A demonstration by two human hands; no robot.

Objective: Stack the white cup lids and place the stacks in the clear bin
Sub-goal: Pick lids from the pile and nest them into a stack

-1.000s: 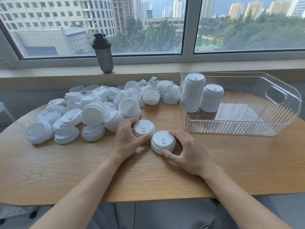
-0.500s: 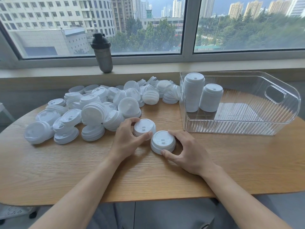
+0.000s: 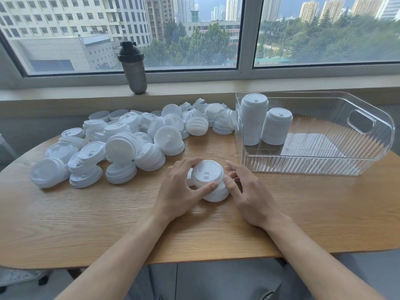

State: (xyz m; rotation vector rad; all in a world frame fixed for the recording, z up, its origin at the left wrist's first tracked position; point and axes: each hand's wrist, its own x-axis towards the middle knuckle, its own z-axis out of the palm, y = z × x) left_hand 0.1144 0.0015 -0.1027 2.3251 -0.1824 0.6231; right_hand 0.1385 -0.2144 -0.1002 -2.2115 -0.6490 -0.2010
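Setting: wooden desk [image 3: 303,213] under a wide window with city blocks outside; dark shaker bottle [image 3: 133,67] on the sill
Bin: clear bin [image 3: 368,161] at the far right of the desk; two upright lid stacks [image 3: 254,120] stand in its near-left corner, touching
Loose lids: heap of white cup lids [image 3: 129,139] across the left and middle of the desk, many in short crooked piles
Work piece: small lid stack [image 3: 207,180] in front of the person, upper part tilted over the lower, not yet seated
Left hand [image 3: 181,187]: thumb and curled fingers pinch the upper part by its rim
Right hand [image 3: 249,191]: thumb on the stack's side, fingers curved close round the far side
Handling: likely very light, thin, springy plastic; slippery when nested; best held by the rim; a tall stack probably needs both palms at the sides
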